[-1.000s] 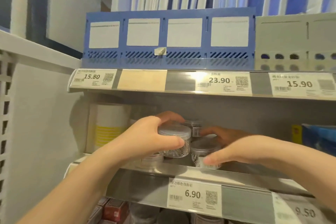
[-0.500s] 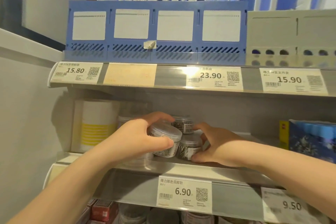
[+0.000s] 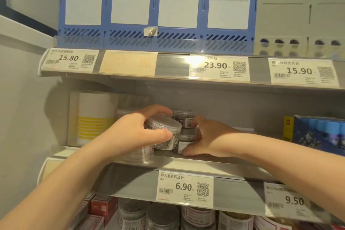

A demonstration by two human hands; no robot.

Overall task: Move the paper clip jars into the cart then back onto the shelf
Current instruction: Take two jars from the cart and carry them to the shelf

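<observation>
Left hand (image 3: 138,133) grips tilted paper clip jar (image 3: 166,136); right hand (image 3: 214,136) clasps neighbouring jar (image 3: 186,139) on shelf (image 3: 205,162). Likely pickup step; next: lift both clear over front lip.

1. The left hand (image 3: 134,132) covers the near side of the tilted jar (image 3: 165,134) it grips, and its fingertips vanish behind the lid.
2. The right hand (image 3: 214,136) curls round the lower jar (image 3: 186,140), hiding that jar's right side and part of its label.
3. The rear jar (image 3: 183,117) shows only between the hands. Its label is too small to read.
4. The bottom-shelf jars (image 3: 162,216) are cut off by the bottom edge.
5. The blue box (image 3: 321,136) runs off the right edge.
6. The 9.50 price tag (image 3: 287,201) is blurred.
</observation>
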